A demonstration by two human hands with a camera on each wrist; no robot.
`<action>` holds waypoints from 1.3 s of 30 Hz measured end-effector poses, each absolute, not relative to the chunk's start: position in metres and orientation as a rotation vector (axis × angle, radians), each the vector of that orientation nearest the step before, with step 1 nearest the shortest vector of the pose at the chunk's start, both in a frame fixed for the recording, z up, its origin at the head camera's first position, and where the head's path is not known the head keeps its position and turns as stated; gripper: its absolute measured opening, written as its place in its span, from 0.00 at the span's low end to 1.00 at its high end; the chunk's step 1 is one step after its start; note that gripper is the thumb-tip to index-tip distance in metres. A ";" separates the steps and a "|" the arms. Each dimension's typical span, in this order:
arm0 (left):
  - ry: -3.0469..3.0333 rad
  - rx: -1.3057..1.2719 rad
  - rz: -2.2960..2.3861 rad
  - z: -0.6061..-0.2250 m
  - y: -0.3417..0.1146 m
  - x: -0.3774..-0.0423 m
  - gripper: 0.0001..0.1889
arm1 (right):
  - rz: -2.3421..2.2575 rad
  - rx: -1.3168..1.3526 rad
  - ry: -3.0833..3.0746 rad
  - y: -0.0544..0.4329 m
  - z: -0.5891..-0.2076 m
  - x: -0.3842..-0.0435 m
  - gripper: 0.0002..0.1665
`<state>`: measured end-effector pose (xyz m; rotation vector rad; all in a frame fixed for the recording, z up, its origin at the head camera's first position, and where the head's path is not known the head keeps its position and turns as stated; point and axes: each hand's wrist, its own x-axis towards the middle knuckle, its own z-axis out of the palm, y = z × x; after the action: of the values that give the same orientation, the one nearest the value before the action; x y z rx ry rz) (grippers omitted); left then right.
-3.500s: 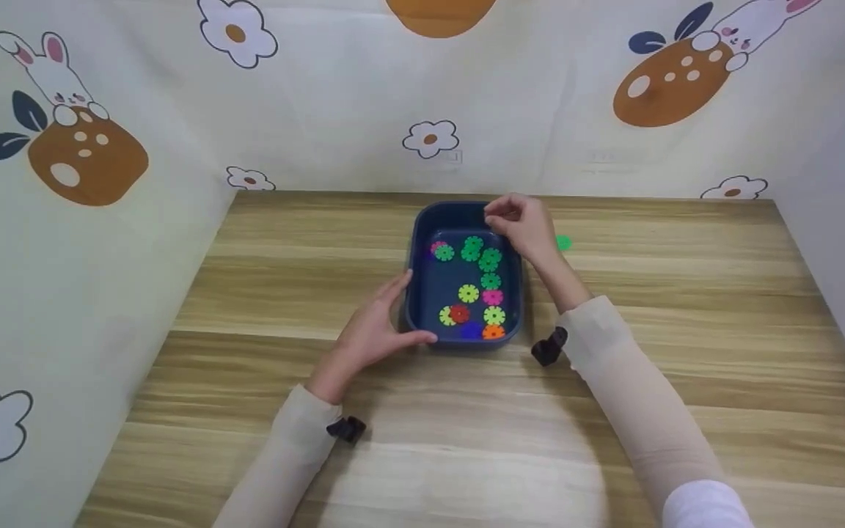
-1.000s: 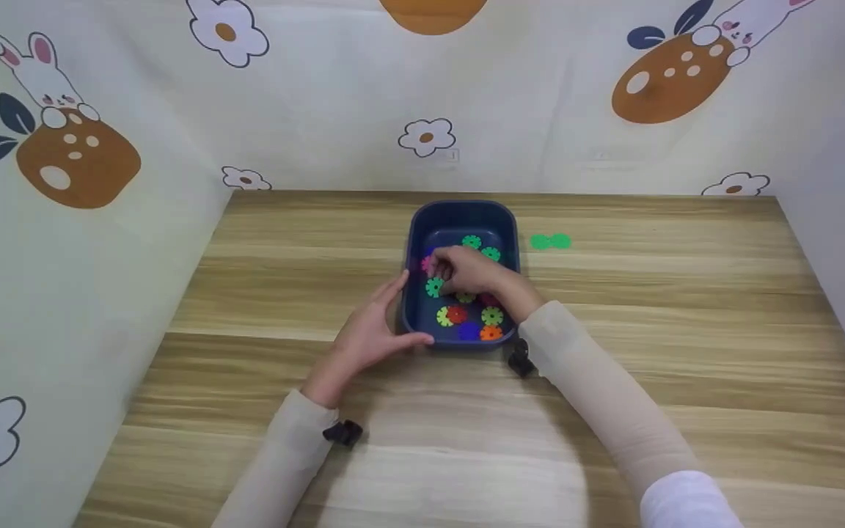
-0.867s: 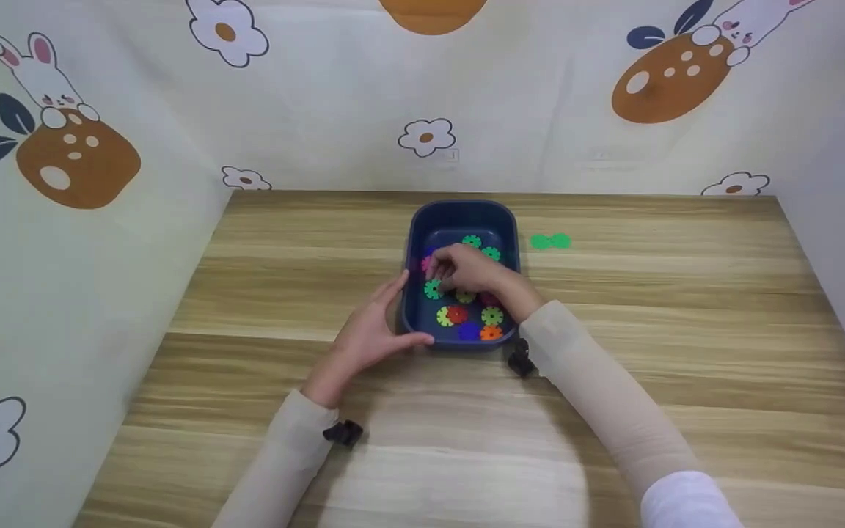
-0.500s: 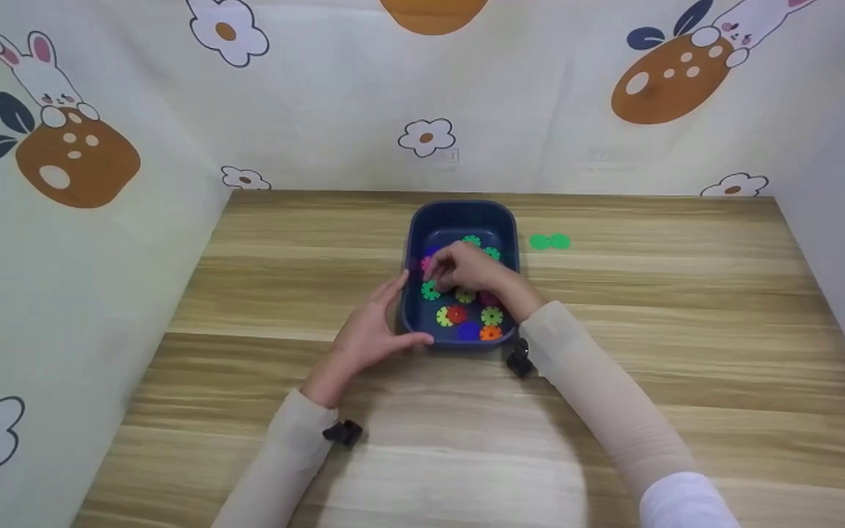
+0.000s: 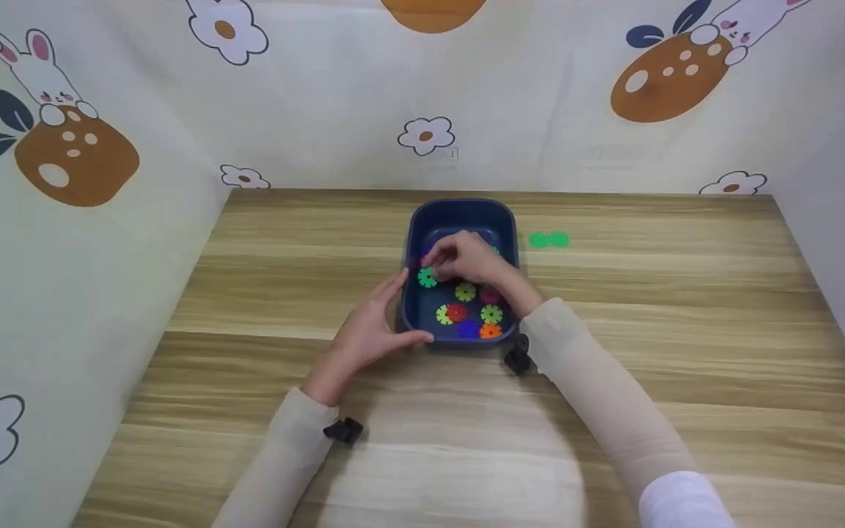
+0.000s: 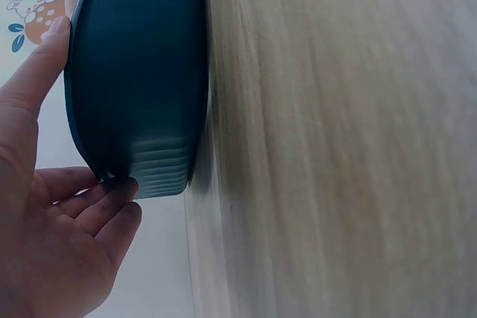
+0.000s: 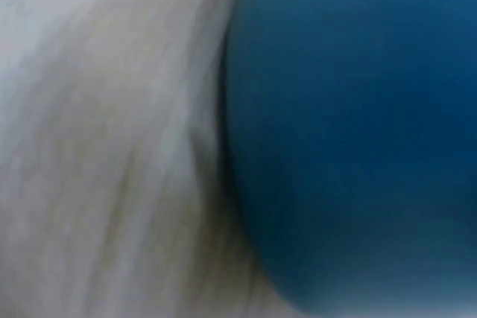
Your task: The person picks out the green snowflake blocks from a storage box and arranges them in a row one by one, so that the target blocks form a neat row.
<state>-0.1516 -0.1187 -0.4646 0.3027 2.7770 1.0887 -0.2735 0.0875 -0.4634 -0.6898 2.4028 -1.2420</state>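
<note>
A dark blue plastic box (image 5: pixel 459 345) with rounded corners stands on the table, holding several flower-shaped snowflake discs. My left hand (image 5: pixel 367 334) grips its near left corner, thumb on the near rim and fingers along the left side; the left wrist view shows fingertips (image 6: pixel 119 188) bent at the rim. Inside the box, my right hand (image 5: pixel 470 258) pinches a green snowflake disc (image 5: pixel 428 276) between thumb and fingers, near the left wall. That hand covers part of the discs behind it. Only the box's outer wall (image 7: pixel 358 124) and the table fill the blurred right wrist view.
Two green discs (image 5: pixel 549 240) lie side by side on the table right of the box. Yellow (image 5: pixel 465 292), red (image 5: pixel 456 313), blue (image 5: pixel 469 329) and orange discs (image 5: pixel 491 331) lie in its near half. A patterned cloth wall (image 5: pixel 320 110) rises behind the table.
My right hand has come from the box's far right edge to its left inside, taken a green disc and shifted it slightly toward the far end. My left hand stays at the corner.
</note>
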 end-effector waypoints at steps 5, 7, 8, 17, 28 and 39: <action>2.769 0.291 1.088 -0.464 -0.118 -0.152 0.57 | -1.300 -0.684 2.424 0.089 -0.457 -0.273 0.07; 2.761 0.276 1.090 -0.463 -0.118 -0.152 0.57 | -1.312 -0.678 2.437 0.090 -0.455 -0.273 0.07; 2.759 0.270 1.089 -0.463 -0.117 -0.152 0.57 | -1.320 -0.674 2.440 0.091 -0.454 -0.273 0.07; 2.756 0.246 1.085 -0.464 -0.117 -0.152 0.56 | -1.418 -0.562 2.474 0.103 -0.443 -0.274 0.08; 2.765 0.237 1.079 -0.464 -0.117 -0.153 0.57 | -1.619 -0.411 2.477 0.127 -0.434 -0.279 0.10; 2.783 0.251 1.063 -0.466 -0.116 -0.153 0.57 | -1.690 -0.294 2.572 0.159 -0.427 -0.284 0.11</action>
<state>-0.1529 -0.1164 -0.4661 0.2508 2.7832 1.0628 -0.2844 0.1585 -0.4274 -0.2940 2.5722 -1.6902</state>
